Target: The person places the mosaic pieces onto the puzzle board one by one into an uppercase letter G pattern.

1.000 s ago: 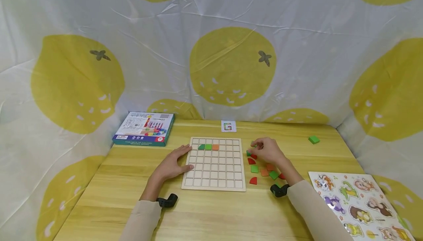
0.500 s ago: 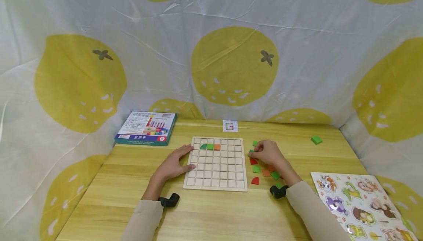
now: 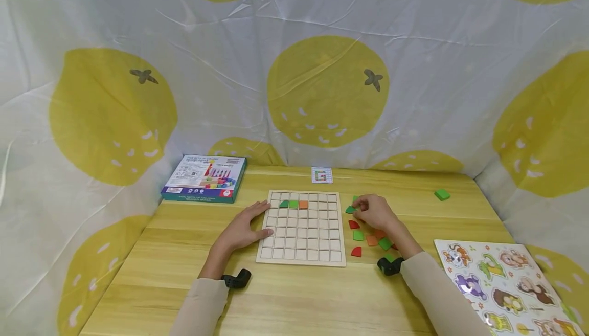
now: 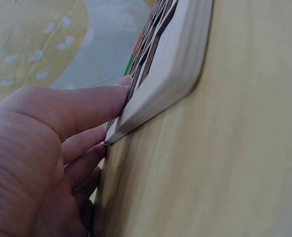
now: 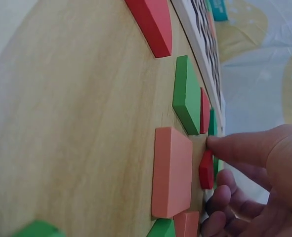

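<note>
Left hand stays flat, fingers straight, bracing the wooden grid board at its left edge. Board holds two green tiles and one orange tile in row two. Right hand, fingers curled, has shifted from the red pieces to pinch a green tile just right of the board, so a pick-up seems under way.

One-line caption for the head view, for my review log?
Left hand steadies the grid board while right hand touches a green piece among loose tiles.
</note>
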A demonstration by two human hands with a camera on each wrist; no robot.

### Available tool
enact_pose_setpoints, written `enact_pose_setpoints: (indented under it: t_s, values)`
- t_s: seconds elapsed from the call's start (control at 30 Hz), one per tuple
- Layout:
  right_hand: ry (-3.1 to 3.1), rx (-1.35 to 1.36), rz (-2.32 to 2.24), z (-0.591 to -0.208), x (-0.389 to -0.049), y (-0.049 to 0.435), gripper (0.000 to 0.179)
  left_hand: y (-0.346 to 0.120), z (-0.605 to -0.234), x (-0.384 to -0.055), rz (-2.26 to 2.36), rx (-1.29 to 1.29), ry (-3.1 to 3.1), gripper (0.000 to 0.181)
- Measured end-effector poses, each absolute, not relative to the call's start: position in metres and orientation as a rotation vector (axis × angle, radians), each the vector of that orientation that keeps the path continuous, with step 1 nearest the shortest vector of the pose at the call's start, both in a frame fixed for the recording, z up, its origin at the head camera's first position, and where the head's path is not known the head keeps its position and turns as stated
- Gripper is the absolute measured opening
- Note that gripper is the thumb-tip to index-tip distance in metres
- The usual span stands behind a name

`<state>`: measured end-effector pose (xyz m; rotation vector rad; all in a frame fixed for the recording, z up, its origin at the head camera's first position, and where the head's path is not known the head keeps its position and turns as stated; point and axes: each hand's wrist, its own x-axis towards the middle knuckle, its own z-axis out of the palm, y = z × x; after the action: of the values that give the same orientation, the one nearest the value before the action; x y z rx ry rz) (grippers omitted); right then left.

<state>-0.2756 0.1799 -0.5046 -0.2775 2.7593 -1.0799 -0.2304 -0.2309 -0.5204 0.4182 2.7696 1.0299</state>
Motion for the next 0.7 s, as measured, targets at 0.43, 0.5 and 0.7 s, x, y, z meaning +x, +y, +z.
enact_pose_setpoints:
  t_s: [0.43,0.5,0.7]
  values:
    - [2.852,-0.146,-1.008,-0.504,-0.275,0.168,0.038,-0.232,-0.520,-0.230,1.035,0.426,2.770,0.081]
    - [2.856,-0.137,-0.981,-0.504,-0.275,0.167,0.041,-0.232,-0.520,-0.231,1.034,0.428,2.768,0.081]
    - [2.787,-0.167,-1.040,-0.502,-0.275,0.172,0.029,-0.232,-0.522,-0.231,1.034,0.430,2.769,0.081]
